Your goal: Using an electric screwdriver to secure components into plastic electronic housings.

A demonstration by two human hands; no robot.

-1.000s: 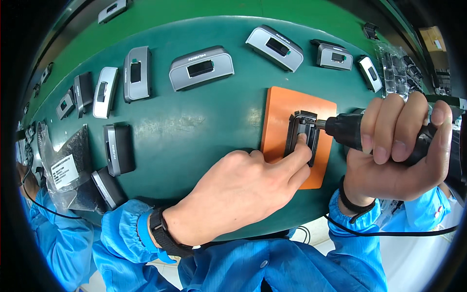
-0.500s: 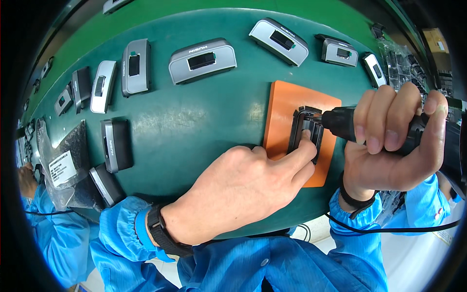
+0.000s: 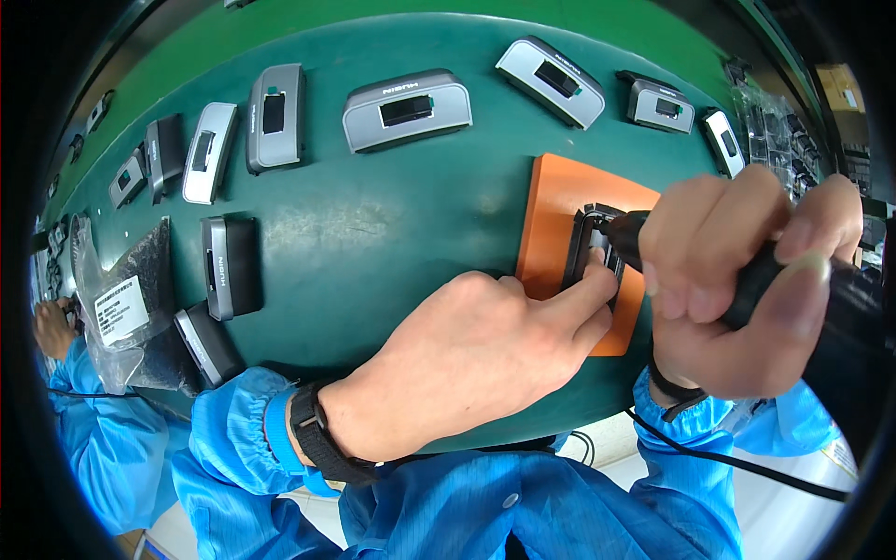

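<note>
A black plastic housing (image 3: 579,248) lies on an orange pad (image 3: 551,201). Across its near end rests my left hand (image 3: 485,345), index finger pressed onto the part and the other fingers curled at its side. My right hand (image 3: 737,280) is wrapped round a black electric screwdriver (image 3: 630,235), held tilted from the right. The screwdriver's nose is at the upper part of the housing; the bit's exact contact point is too small to make out. My left fingers partly cover the housing, and my right hand hides much of the tool.
Several grey-and-black device shells, such as one grey shell (image 3: 411,135), stand in an arc on the green table (image 3: 373,224). A clear bag of black parts (image 3: 140,317) lies at left, near another person's hand (image 3: 54,329). A black cable (image 3: 737,459) hangs at lower right.
My right hand has tipped the screwdriver, and its nose has come down closer to the housing. My left hand keeps its hold. The whole view has shifted slightly.
</note>
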